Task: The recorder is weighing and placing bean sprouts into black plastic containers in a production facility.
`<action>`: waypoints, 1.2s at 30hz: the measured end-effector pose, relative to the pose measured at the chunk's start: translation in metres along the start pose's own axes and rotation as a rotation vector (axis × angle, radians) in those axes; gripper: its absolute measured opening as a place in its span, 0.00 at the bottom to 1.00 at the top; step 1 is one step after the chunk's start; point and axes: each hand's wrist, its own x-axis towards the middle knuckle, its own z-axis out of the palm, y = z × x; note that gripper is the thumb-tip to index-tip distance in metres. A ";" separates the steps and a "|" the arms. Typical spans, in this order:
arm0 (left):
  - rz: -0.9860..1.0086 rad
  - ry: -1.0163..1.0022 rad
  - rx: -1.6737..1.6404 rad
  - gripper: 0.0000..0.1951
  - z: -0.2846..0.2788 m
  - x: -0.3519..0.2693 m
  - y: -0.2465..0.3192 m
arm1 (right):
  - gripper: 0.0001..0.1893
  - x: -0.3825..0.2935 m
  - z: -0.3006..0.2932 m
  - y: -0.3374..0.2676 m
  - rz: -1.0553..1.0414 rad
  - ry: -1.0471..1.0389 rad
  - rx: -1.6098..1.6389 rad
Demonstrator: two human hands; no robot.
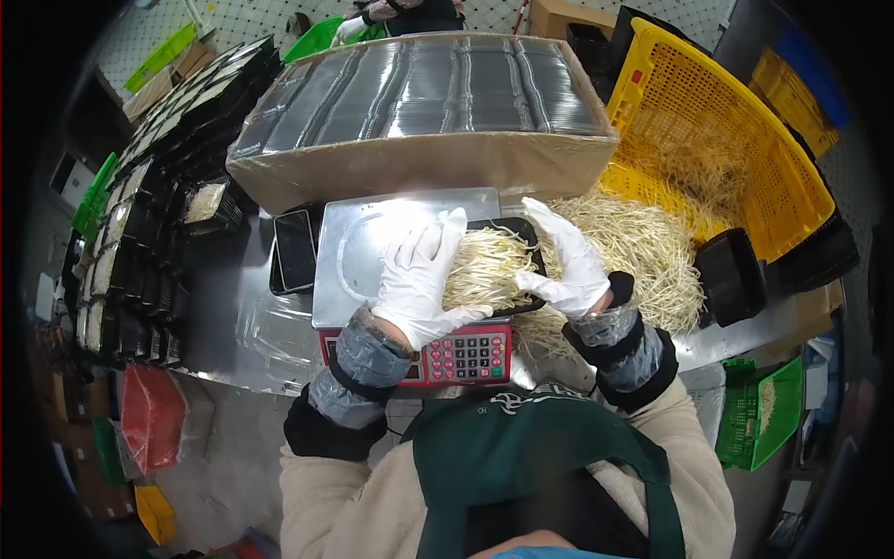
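A black plastic tray (538, 260) heaped with bean sprouts (489, 269) sits at the right side of the metal weighing plate (349, 241) of a red digital scale (471, 356). My left hand (422, 279), in a white glove, is cupped along the left side of the heap, thumb apart toward the tray's near edge. It hides the tray's left side. On the right, my right hand (569, 265), also gloved, curves around the tray's right edge with thumb and fingers spread. Its thumb tip is by the sprouts. A large loose pile of bean sprouts (628, 258) lies behind it.
A cardboard box (419, 164) of stacked clear plastic lids (426, 91) stands beyond the scale. A yellow crate (782, 161) tips over the pile. At left are a phone (294, 250) and stacked filled trays (133, 244). A co-worker's gloved hand (349, 29) shows at the far side.
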 end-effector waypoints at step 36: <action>-1.300 0.720 -0.578 0.15 -0.034 -0.290 -0.269 | 0.48 -0.062 -0.018 -0.005 0.137 0.262 -0.024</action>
